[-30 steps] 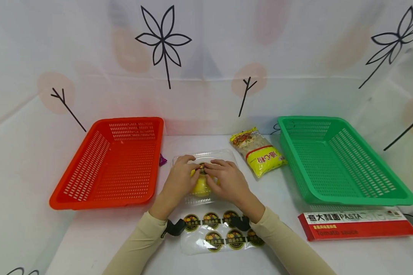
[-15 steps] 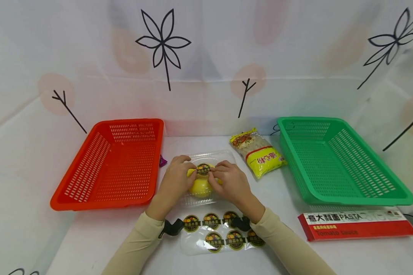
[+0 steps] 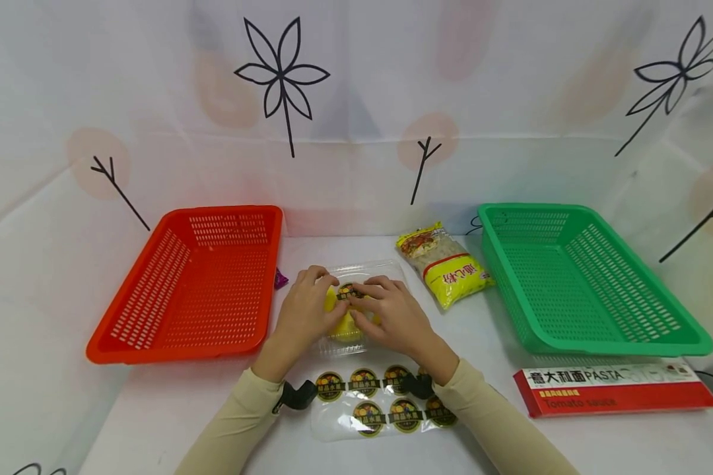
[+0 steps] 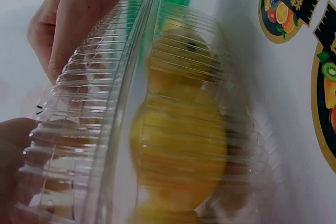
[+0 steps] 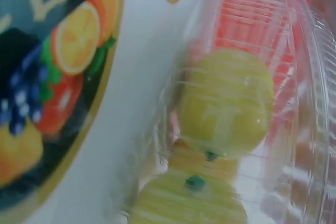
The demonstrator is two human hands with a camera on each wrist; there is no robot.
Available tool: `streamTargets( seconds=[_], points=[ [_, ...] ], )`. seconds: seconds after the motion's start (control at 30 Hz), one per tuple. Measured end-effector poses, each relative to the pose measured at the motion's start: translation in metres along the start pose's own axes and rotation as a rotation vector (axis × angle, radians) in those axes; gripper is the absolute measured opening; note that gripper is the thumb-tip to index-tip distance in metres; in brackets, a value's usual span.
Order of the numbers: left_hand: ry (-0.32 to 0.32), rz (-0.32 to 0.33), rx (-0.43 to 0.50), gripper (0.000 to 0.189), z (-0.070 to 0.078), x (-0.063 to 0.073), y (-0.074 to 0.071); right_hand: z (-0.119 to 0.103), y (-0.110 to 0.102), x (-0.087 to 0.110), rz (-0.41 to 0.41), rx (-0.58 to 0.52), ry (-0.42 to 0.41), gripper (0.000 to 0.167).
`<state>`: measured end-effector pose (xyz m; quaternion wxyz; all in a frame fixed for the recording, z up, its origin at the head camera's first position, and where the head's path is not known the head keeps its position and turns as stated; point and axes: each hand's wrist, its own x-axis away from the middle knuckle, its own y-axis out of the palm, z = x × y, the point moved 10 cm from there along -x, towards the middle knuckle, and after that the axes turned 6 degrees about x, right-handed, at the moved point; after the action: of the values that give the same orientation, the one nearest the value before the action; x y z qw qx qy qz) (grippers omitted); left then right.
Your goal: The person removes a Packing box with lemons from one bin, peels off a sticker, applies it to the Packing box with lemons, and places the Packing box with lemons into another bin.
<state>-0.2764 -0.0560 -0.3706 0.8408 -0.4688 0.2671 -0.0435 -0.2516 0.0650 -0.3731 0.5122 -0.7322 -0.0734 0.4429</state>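
A clear plastic clamshell box (image 3: 386, 268) stands shut at the middle of the table with several round yellow fruits (image 4: 181, 140) inside. A round dark fruit label (image 3: 348, 290) lies on its lid. My left hand (image 3: 302, 313) rests on the lid's left side, fingers bent loosely and thumb reaching to the label. From the other side my right hand (image 3: 399, 315) lays its fingertips on the label's right part. Both hands partly cover the label. The right wrist view shows the yellow fruits through the ribbed wall, with small green stem marks.
In front of the box lies a sheet of round labels (image 3: 339, 422). A red basket (image 3: 178, 353) stands left, a purple packet (image 3: 281, 279) beside it. To the right are a macaroni bag (image 3: 445, 264), a green basket (image 3: 618, 346) and a red pasta box (image 3: 624, 396).
The fingers shift over the label: half a second ago more of it showed between the hands, and now the left thumb and right fingers reach further over it. The box stays in place.
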Motion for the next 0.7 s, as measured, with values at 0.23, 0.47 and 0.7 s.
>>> streamTargets(
  seconds=[0.23,0.47,0.7],
  points=[
    [0.013,-0.027,0.016,0.033,0.001,0.000,0.003,0.004,-0.011,0.000,0.144,-0.059,0.057,0.019],
    [0.029,-0.018,0.052,0.030,0.000,0.000,0.002,-0.002,-0.016,0.002,0.207,-0.012,0.026,0.019],
    [0.066,-0.003,0.085,0.029,0.000,0.000,0.001,-0.002,-0.017,0.003,0.225,0.007,0.040,0.022]
  ],
)
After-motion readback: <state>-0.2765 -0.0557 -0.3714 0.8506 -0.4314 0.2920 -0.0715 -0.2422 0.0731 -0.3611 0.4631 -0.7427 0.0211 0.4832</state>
